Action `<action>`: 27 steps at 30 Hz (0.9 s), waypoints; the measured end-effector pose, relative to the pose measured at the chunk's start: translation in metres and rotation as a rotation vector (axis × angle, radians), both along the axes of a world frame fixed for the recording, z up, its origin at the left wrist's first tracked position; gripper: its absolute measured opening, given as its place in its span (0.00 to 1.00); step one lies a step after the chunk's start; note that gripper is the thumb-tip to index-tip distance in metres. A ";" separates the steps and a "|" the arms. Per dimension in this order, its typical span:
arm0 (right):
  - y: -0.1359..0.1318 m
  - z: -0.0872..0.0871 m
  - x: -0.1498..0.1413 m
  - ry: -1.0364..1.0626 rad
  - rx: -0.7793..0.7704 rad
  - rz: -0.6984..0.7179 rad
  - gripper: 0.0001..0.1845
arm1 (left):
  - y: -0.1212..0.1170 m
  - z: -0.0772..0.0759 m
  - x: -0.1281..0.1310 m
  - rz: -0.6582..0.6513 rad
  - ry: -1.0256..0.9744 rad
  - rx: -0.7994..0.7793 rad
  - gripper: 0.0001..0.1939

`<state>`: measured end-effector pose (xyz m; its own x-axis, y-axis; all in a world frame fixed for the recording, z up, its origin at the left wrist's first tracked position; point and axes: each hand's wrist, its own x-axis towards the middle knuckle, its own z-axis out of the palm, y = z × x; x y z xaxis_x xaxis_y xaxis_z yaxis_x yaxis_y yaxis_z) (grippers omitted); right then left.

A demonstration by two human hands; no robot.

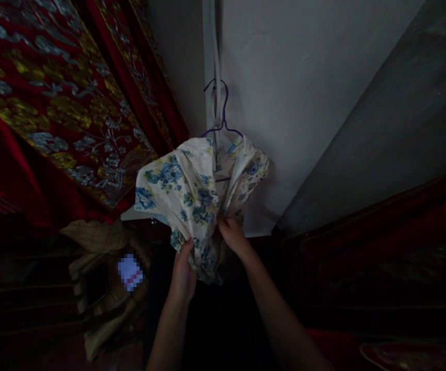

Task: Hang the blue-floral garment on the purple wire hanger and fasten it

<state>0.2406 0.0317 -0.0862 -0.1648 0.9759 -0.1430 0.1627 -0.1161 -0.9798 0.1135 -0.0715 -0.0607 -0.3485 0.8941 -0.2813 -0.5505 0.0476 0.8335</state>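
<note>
A white short-sleeved shirt [195,190] with blue flowers and green leaves hangs on a purple hanger [225,111]. The hanger's hook is caught at a pale strap [216,56] running down the wall. My left hand [184,273] is closed on the shirt's lower left side, the thumb lying on top of the cloth. Higher up, my right hand [233,234] pinches the front edge of the shirt near its middle. The fingers behind the cloth are hidden on both hands.
Red cloth [76,103] embroidered in gold and silver hangs at the left. Below it stands a wooden chair [107,304] with a blurred white and blue item [130,272] on it. A pale wall panel [285,103] rises behind the shirt. Dark red cloth [393,221] lies at the right.
</note>
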 end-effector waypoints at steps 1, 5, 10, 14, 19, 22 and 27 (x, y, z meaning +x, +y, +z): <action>-0.002 -0.002 0.004 0.016 -0.038 0.032 0.23 | -0.002 0.000 -0.001 0.031 0.064 0.018 0.22; -0.029 -0.010 0.019 0.104 -0.104 0.082 0.23 | -0.005 -0.010 0.002 0.373 0.631 0.189 0.31; -0.063 -0.016 0.018 0.174 -0.071 0.060 0.25 | -0.003 -0.042 0.023 0.103 0.901 0.362 0.17; -0.070 -0.010 0.019 0.206 -0.026 0.082 0.31 | 0.003 -0.055 0.034 -0.227 0.679 0.299 0.08; -0.074 0.002 0.029 0.291 -0.002 0.092 0.31 | 0.004 -0.053 0.037 -0.248 0.699 0.310 0.04; -0.081 0.006 0.033 0.344 -0.090 0.162 0.27 | -0.001 -0.055 0.040 -0.219 0.677 0.296 0.01; -0.078 0.025 0.035 0.332 -0.184 0.170 0.24 | -0.005 -0.056 0.044 -0.210 0.698 0.287 0.03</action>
